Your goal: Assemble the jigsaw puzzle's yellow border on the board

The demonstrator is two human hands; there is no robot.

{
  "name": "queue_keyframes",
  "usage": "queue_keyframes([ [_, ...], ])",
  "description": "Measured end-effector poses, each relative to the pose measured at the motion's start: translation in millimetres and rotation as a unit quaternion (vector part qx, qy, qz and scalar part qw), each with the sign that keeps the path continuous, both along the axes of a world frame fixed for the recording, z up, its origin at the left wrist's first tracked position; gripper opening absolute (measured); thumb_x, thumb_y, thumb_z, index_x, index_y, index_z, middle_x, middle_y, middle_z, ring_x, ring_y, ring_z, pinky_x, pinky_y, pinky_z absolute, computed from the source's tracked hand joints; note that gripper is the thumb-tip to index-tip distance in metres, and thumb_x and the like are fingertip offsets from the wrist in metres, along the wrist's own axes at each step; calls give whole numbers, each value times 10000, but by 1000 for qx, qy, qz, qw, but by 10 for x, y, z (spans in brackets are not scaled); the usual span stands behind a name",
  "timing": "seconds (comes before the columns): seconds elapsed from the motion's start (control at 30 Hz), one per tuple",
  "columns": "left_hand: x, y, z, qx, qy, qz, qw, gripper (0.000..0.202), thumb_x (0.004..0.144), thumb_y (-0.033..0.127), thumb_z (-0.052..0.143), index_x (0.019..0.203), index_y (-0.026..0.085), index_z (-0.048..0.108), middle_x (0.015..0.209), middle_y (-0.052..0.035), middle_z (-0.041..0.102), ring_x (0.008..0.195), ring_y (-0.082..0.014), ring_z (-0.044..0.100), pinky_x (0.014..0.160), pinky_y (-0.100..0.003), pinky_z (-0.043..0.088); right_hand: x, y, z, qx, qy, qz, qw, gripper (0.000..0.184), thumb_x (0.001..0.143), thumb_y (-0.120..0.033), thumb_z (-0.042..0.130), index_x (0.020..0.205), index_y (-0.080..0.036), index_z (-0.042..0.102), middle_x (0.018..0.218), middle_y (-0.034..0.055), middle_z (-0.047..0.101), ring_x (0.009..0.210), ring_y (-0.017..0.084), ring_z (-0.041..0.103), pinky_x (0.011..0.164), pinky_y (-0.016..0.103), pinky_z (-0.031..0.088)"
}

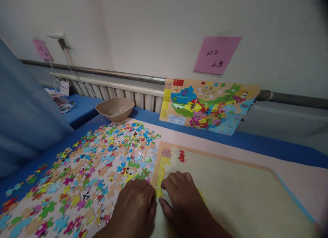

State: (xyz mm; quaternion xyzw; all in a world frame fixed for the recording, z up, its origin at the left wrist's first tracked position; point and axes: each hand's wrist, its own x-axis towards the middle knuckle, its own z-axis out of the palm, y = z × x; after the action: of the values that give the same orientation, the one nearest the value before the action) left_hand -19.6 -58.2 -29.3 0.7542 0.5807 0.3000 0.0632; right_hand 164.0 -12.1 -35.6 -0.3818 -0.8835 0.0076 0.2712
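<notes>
My left hand (137, 205) is closed, fingers curled under, at the left border of the puzzle board (230, 183). Whatever its fingertips hold is hidden. Just to the right, my right hand (181, 195) reaches over the board with its thumb and index finger bent around a yellow puzzle piece (160, 193). That piece lies at the lower end of a joined yellow strip (160, 173) along the left border. A small red group of pieces (181, 156) rests near the board's upper left. More yellow pieces are partly hidden beneath my right hand.
Loose puzzle pieces (102, 163) cover the table's left side. Behind them stands a beige bowl (115, 108). A colourful map picture (207, 106) leans on the wall rail (294, 98). A pink note (217, 55) hangs above. A blue curtain (25, 118) hangs at left.
</notes>
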Motion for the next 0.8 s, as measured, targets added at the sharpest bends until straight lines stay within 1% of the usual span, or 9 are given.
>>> queue_keyframes([
  [0.1,-10,2,-3,-28,3,2,1000,154,736,68,618,706,219,619,732,-21,662,697,-224,595,660,-345,341,-4,-1,-11,0,1,3,1000,207,772,-162,797,846,-225,614,835,6,637,802,224,497,758,374,276],
  [0.17,-14,5,-10,-29,5,1,1000,152,765,79,609,711,220,614,738,-24,659,704,-228,593,663,-349,344,-4,4,-10,-3,1,-1,1000,210,772,-161,798,842,-225,611,832,6,634,801,225,491,756,375,276],
  [0.3,-2,9,-36,0,4,-2,1000,189,812,72,557,706,224,593,716,-25,636,674,-223,564,646,-354,329,0,17,6,-9,1,-3,1000,209,776,-159,801,849,-224,616,840,7,634,807,226,490,755,376,278],
  [0.43,19,10,-58,40,11,3,999,209,845,59,538,724,225,577,728,-29,621,686,-225,560,642,-361,342,-8,11,24,-11,-3,-2,1000,218,773,-172,813,847,-223,615,846,8,635,810,228,488,752,380,280],
  [0.53,20,-14,-63,86,48,-22,995,230,914,66,518,759,223,585,749,-36,614,703,-229,554,665,-379,376,-9,-1,35,-12,-3,-7,1000,214,778,-166,809,846,-225,615,848,11,637,810,231,487,756,381,287],
  [0.6,21,-58,-71,116,89,-63,987,202,938,78,532,819,219,615,779,-32,634,714,-228,559,673,-386,393,4,-8,40,-20,-8,-10,1000,202,790,-154,796,849,-225,617,853,13,642,808,230,490,757,380,295],
  [0.67,33,-121,-90,152,141,-95,974,153,952,93,569,902,213,650,853,-27,686,731,-219,574,667,-383,402,24,-13,37,-33,-21,-6,999,179,815,-155,783,872,-224,629,868,17,652,812,229,499,764,379,308],
  [0.73,56,-186,-122,190,186,-93,960,125,965,106,597,954,207,668,969,-39,738,769,-208,599,682,-372,422,43,-17,27,-40,-35,-2,999,145,851,-170,767,911,-221,645,890,22,661,824,229,511,776,378,324],
  [0.8,80,-235,-156,206,210,-82,952,107,973,122,615,961,208,677,1062,-56,761,811,-199,621,718,-358,448,57,-18,12,-36,-44,-5,998,116,882,-177,746,943,-219,656,904,26,664,834,229,520,791,380,337],
])
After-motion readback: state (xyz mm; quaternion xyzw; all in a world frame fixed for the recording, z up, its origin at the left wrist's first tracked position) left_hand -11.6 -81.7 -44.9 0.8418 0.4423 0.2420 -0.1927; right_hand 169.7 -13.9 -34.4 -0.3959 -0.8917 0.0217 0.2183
